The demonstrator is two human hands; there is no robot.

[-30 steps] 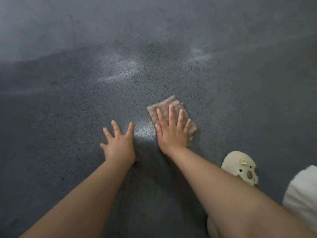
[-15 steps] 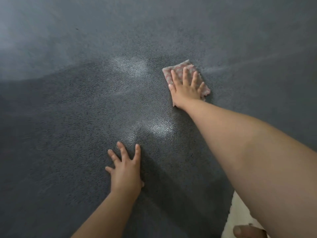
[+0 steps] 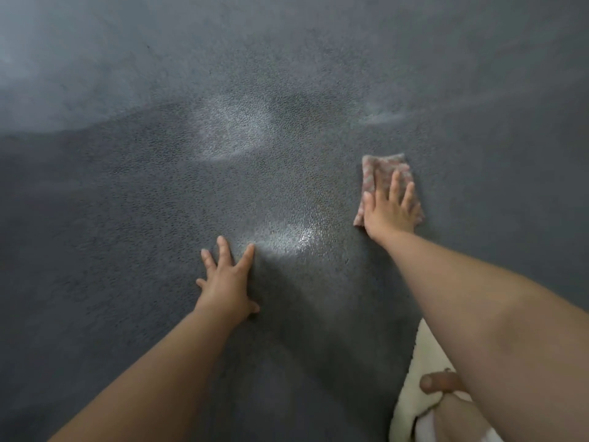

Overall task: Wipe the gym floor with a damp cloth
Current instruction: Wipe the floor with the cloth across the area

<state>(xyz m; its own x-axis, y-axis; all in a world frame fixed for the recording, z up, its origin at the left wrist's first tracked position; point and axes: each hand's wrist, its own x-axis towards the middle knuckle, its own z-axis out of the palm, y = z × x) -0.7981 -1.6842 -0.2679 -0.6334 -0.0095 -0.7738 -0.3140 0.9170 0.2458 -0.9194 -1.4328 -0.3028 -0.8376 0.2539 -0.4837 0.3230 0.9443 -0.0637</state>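
Observation:
A folded pink and grey checked cloth (image 3: 379, 169) lies flat on the dark grey speckled gym floor (image 3: 127, 218), right of centre. My right hand (image 3: 390, 208) presses on it with straight, spread fingers and covers its lower half. My left hand (image 3: 228, 280) rests flat on the bare floor to the left and nearer to me, fingers spread, holding nothing. A wet, shiny patch (image 3: 296, 234) glistens between the two hands.
A pale dry-looking smear (image 3: 229, 126) marks the floor further ahead, and another streak (image 3: 382, 118) lies to the right. A cream shoe (image 3: 417, 390) with a bare toe (image 3: 441, 381) shows at the bottom right under my right arm.
My right hand has slid the cloth from the far middle back toward me and to the right. My left hand has stayed planted on the floor.

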